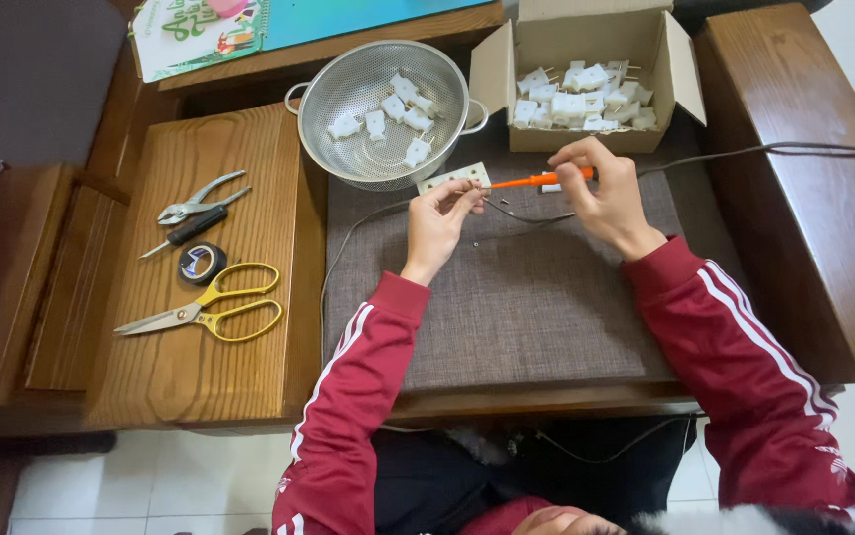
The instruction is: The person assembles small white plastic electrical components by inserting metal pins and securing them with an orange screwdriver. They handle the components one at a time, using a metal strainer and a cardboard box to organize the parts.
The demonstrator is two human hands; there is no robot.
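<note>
The left hand (437,220) pinches a small part between thumb and fingertips at the end of a thin grey cable (348,243), just in front of a white terminal strip (455,176) that lies on the grey woven mat (507,297). Whether the fingers touch the strip itself cannot be told. The right hand (606,198) closes around the orange-handled screwdriver (536,181), its tip pointing left toward the left fingertips.

The pinched part looks light, rigid and small enough to slip or twist, so a firm fingertip pinch close to the screw seems the sound hold. The cable is limp and would trail rather than resist. The screwdriver is slim and stiff, best held at the rear of the handle, as it is.

Behind, a metal colander (383,109) holds about 7 white plastic connectors (395,111), and an open cardboard box (586,84) holds many more. On the wooden board (200,376) to the left lie pliers (200,198), a black-handled screwdriver (188,233), a roll of black tape (202,263) and yellow scissors (212,307).
</note>
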